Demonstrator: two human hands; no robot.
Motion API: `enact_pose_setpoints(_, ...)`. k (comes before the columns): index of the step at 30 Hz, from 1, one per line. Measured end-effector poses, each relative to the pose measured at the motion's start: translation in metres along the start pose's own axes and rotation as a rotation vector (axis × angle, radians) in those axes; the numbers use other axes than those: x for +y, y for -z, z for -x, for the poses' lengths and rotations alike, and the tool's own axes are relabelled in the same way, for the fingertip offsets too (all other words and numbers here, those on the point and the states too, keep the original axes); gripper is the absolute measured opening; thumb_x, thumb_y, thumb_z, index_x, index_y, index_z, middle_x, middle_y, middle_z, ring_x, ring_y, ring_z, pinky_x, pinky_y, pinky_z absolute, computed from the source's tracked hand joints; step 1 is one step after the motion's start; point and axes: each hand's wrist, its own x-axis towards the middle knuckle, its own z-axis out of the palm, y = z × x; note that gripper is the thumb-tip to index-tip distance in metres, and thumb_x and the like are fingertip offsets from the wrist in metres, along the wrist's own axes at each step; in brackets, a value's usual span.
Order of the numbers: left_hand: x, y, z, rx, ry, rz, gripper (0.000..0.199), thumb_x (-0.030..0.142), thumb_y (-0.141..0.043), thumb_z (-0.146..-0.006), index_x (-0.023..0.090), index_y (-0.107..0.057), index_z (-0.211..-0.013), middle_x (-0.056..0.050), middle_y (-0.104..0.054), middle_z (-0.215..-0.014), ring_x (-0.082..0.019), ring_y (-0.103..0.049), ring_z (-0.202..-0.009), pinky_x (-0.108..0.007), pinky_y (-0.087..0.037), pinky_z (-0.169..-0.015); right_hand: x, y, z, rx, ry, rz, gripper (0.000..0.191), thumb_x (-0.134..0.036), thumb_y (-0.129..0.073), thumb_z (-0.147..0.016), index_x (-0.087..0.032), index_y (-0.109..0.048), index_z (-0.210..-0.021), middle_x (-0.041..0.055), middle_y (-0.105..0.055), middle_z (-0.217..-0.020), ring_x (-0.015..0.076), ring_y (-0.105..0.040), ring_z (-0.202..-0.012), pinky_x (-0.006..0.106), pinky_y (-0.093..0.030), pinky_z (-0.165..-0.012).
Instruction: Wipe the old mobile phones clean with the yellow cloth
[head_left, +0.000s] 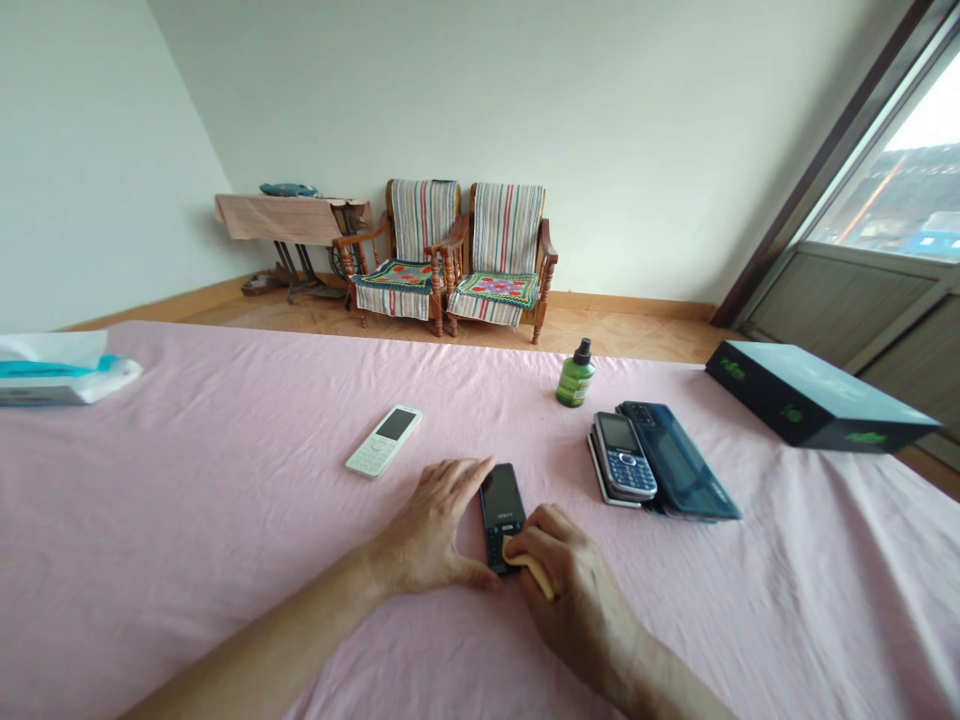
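Observation:
A black keypad phone [501, 497] lies face up on the pink cloth in front of me. My left hand [427, 525] holds it steady, fingers at its upper left edge and thumb at its lower left corner. Pinched in my right hand [574, 575] is a folded pale yellow cloth [534, 572], pressed on the phone's keypad. Part of the keypad is hidden under the cloth and fingers. Further left, a white keypad phone [385, 441] lies face up, apart from both hands.
Right of the hands lie a stack with a dark blue keypad phone [628, 468] and blue smartphones [684, 462]. Behind them stands a green spray bottle [575, 380]. A black box [817, 395] is far right, a tissue pack [67, 375] far left. Two chairs [499, 250] stand beyond the pink-covered surface [247, 440].

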Motion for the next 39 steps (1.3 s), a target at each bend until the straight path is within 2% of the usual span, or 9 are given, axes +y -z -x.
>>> enact_pose_setpoints(7,-0.003,-0.003,0.000,0.009,-0.034,-0.040,0.117,0.052,-0.087,-0.048,0.024,-0.026,-0.144,-0.012,-0.042,-0.139,-0.034,-0.039,-0.126,-0.048,-0.030,-0.105,-0.006,-0.006,-0.002,0.010,-0.027,0.054,0.027,0.006,-0.054,-0.073,-0.018,-0.065,-0.075,0.0042,-0.059,-0.082,0.0185,-0.052,-0.079,0.027,-0.040,-0.066)
enact_pose_setpoints(14,-0.005,-0.004,0.001,0.019,-0.070,-0.047,0.105,0.053,-0.081,-0.059,0.025,-0.025,-0.144,-0.012,-0.043,-0.137,-0.033,-0.040,-0.125,-0.047,-0.030,-0.104,-0.010,-0.009,-0.007,-0.014,-0.005,0.103,0.023,0.002,-0.056,-0.077,-0.018,-0.067,-0.078,0.0047,-0.060,-0.084,0.0187,-0.051,-0.079,0.028,-0.039,-0.066)
enact_pose_setpoints(19,-0.004,-0.003,0.001,0.013,-0.063,-0.049,0.108,0.057,-0.081,-0.057,0.025,-0.025,-0.143,-0.012,-0.042,-0.137,-0.033,-0.039,-0.125,-0.047,-0.030,-0.104,-0.008,-0.007,-0.007,0.028,-0.044,0.132,0.026,0.007,-0.055,-0.070,-0.018,-0.065,-0.072,0.0037,-0.059,-0.079,0.0185,-0.051,-0.078,0.029,-0.038,-0.067)
enact_pose_setpoints(30,-0.003,-0.001,0.001,0.002,-0.053,-0.035,0.109,0.056,-0.082,-0.055,0.026,-0.025,-0.143,-0.011,-0.042,-0.138,-0.034,-0.039,-0.125,-0.048,-0.030,-0.104,-0.008,-0.006,-0.005,0.010,-0.037,0.144,0.029,0.008,-0.052,-0.071,-0.017,-0.066,-0.075,0.0044,-0.059,-0.080,0.0183,-0.050,-0.079,0.028,-0.039,-0.068)
enact_pose_setpoints(35,-0.003,-0.002,0.001,0.017,-0.071,-0.040,0.107,0.055,-0.082,-0.057,0.025,-0.026,-0.143,-0.012,-0.043,-0.136,-0.033,-0.040,-0.124,-0.046,-0.030,-0.104,-0.011,-0.009,-0.005,-0.027,0.011,0.116,0.026,0.001,-0.054,-0.079,-0.020,-0.068,-0.080,0.0043,-0.060,-0.086,0.0183,-0.051,-0.081,0.028,-0.039,-0.068)
enact_pose_setpoints(39,-0.003,-0.002,0.001,0.006,-0.056,-0.044,0.108,0.057,-0.081,-0.057,0.024,-0.026,-0.143,-0.012,-0.042,-0.137,-0.033,-0.039,-0.125,-0.047,-0.029,-0.105,-0.008,-0.007,-0.006,0.014,-0.025,0.137,0.027,0.004,-0.053,-0.074,-0.018,-0.067,-0.076,0.0045,-0.059,-0.081,0.0187,-0.051,-0.079,0.029,-0.039,-0.068)
